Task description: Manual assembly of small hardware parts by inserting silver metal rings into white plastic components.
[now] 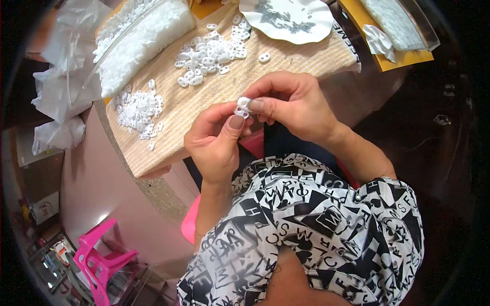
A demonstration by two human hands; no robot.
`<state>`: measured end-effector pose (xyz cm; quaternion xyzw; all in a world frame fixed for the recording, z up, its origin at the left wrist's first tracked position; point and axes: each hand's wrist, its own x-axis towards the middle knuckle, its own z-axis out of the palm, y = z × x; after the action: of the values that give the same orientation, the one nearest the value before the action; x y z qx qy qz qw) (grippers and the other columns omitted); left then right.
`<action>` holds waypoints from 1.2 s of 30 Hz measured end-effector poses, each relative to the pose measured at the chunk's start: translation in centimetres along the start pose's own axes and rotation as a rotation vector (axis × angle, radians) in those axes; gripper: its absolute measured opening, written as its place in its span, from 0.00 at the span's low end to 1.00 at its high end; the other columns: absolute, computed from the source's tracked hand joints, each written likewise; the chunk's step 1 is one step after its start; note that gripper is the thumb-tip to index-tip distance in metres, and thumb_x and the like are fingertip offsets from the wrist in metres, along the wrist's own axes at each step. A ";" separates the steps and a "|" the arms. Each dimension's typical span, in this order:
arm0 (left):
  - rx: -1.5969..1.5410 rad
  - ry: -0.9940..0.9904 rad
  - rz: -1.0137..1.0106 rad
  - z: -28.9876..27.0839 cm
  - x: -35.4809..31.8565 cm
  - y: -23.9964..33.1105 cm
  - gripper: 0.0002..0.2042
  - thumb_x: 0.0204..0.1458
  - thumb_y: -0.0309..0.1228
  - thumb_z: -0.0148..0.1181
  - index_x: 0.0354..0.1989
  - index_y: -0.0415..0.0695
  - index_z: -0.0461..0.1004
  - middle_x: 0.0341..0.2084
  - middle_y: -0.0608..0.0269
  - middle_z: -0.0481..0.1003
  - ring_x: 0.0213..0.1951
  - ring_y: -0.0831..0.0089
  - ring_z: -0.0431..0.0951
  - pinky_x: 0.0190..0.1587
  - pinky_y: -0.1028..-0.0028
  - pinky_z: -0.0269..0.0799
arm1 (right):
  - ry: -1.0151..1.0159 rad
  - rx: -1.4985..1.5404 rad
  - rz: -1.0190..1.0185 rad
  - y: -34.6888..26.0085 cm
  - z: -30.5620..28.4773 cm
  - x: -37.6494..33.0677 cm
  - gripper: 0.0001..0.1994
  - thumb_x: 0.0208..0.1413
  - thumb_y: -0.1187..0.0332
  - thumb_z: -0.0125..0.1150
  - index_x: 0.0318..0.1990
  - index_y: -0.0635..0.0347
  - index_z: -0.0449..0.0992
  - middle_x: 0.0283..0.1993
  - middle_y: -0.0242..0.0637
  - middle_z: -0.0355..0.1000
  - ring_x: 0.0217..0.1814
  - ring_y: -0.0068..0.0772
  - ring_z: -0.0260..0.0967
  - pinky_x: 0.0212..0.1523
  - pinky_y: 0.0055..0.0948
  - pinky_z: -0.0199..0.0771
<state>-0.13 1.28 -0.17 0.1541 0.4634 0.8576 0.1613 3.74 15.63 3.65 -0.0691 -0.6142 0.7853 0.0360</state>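
Observation:
Over the near edge of the cloth-covered table, both hands meet at small white plastic pieces (241,110). My left hand (212,145) pinches them between thumb and forefinger. From the other side, my right hand (301,104) grips an oval white piece (243,102) at the top, its thumb pressed on it. The fingers hide whether the pieces are joined. Beyond the hands lies a pile of white oval pieces with two holes (206,56). A pile of smaller white pieces (138,109) is to the left. One loose oval piece (264,57) sits nearest my right hand.
A white wavy-rimmed plate (326,23) with small dark metal bits stands at the far edge of the striped cloth (168,109). Clear bags of white pieces (148,43) lie far left, and another bag (395,25) far right. A pink stool (104,257) stands lower left.

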 end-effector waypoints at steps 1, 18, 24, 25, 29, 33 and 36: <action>0.003 -0.003 0.001 -0.2 0.0 -0.1 0.10 0.44 0.22 0.58 0.36 0.32 0.70 0.28 0.58 0.73 0.28 0.76 0.73 0.30 0.81 0.71 | 0.000 0.003 -0.004 0.2 0.0 0.0 0.06 0.48 0.78 0.54 0.34 0.69 0.71 0.24 0.34 0.70 0.22 0.17 0.67 0.19 0.15 0.67; -0.009 -0.236 0.211 -1.2 0.3 -1.7 0.11 0.45 0.26 0.58 0.37 0.38 0.69 0.32 0.56 0.68 0.33 0.68 0.70 0.34 0.73 0.68 | -0.116 -0.047 -0.036 0.1 -0.2 -0.7 0.04 0.46 0.78 0.58 0.31 0.68 0.73 0.25 0.31 0.69 0.25 0.14 0.65 0.24 0.13 0.65; 0.017 -0.251 0.288 -1.4 0.4 -2.5 0.10 0.45 0.26 0.58 0.36 0.39 0.69 0.30 0.57 0.67 0.33 0.68 0.68 0.32 0.72 0.67 | -0.109 -0.117 -0.049 0.2 -0.2 -0.7 0.03 0.46 0.78 0.57 0.30 0.68 0.72 0.24 0.31 0.69 0.24 0.15 0.65 0.23 0.13 0.65; 0.018 -0.248 0.286 -1.4 0.6 -2.6 0.10 0.45 0.26 0.58 0.36 0.39 0.69 0.30 0.57 0.67 0.33 0.68 0.68 0.32 0.72 0.67 | -0.111 -0.116 -0.046 0.3 -0.2 -0.6 0.03 0.46 0.78 0.57 0.30 0.68 0.72 0.24 0.31 0.69 0.24 0.15 0.65 0.23 0.13 0.65; 0.061 -0.282 0.328 -1.2 0.6 -2.5 0.09 0.46 0.26 0.57 0.35 0.40 0.68 0.30 0.57 0.67 0.32 0.68 0.67 0.30 0.74 0.66 | -0.143 -0.100 -0.057 0.6 -0.2 -0.7 0.02 0.46 0.79 0.56 0.29 0.68 0.72 0.24 0.32 0.69 0.24 0.15 0.65 0.23 0.13 0.65; 0.033 -0.277 0.298 -1.1 0.8 -2.6 0.10 0.47 0.27 0.57 0.37 0.40 0.68 0.30 0.58 0.67 0.31 0.70 0.67 0.32 0.76 0.66 | -0.107 -0.101 -0.031 0.1 -0.1 -0.5 0.02 0.44 0.79 0.56 0.28 0.68 0.73 0.19 0.32 0.68 0.20 0.16 0.63 0.20 0.16 0.64; -0.207 -0.193 0.074 -0.5 0.6 -2.5 0.11 0.48 0.28 0.56 0.40 0.40 0.67 0.32 0.58 0.67 0.31 0.72 0.68 0.33 0.77 0.66 | -0.081 0.089 0.136 0.4 -0.5 0.1 0.03 0.48 0.77 0.55 0.30 0.68 0.73 0.20 0.31 0.68 0.20 0.15 0.64 0.19 0.14 0.64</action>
<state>-0.54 2.50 -2.45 0.2354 0.3489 0.8873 0.1887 3.69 15.99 3.19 -0.0772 -0.5734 0.8147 -0.0393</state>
